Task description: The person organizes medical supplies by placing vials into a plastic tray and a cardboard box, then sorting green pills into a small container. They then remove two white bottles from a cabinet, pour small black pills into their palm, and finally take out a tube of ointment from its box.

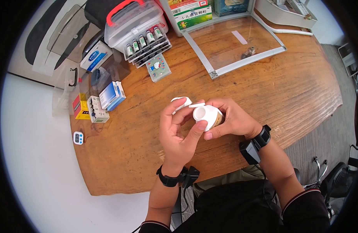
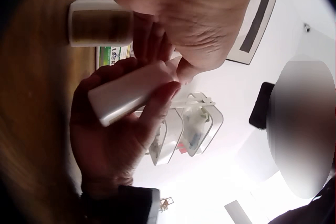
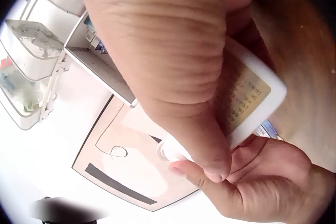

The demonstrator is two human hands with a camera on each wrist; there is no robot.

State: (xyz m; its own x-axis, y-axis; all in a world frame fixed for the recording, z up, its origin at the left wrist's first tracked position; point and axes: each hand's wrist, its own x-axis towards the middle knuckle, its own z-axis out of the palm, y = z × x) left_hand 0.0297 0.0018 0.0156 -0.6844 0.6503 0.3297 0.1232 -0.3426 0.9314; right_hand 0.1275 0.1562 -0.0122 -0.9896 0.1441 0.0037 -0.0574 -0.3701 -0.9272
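Note:
A white pill bottle (image 1: pixel 210 116) with a gold label is tilted in front of the person, its round mouth uncovered. My right hand (image 1: pixel 235 118) grips its body, thumb along the near side. My left hand (image 1: pixel 179 130) is at the mouth end, its thumb on the neck and its index finger reaching to the far side. By that fingertip, a thin white lid (image 1: pixel 196 105) shows at the mouth's far edge. Behind the left fingers, a second white bottle (image 2: pixel 100 22) with a gold label stands on the wooden table (image 1: pixel 144 155), partly hidden in the head view.
Medicine boxes (image 1: pixel 113 95) and a small white timer (image 1: pixel 78 138) stand at the left. Farther back are a clear case with a red handle (image 1: pixel 138 23), a rack of small vials (image 1: pixel 149 37), a patterned pill case (image 1: pixel 158 68) and a metal-framed clear panel (image 1: pixel 233 42).

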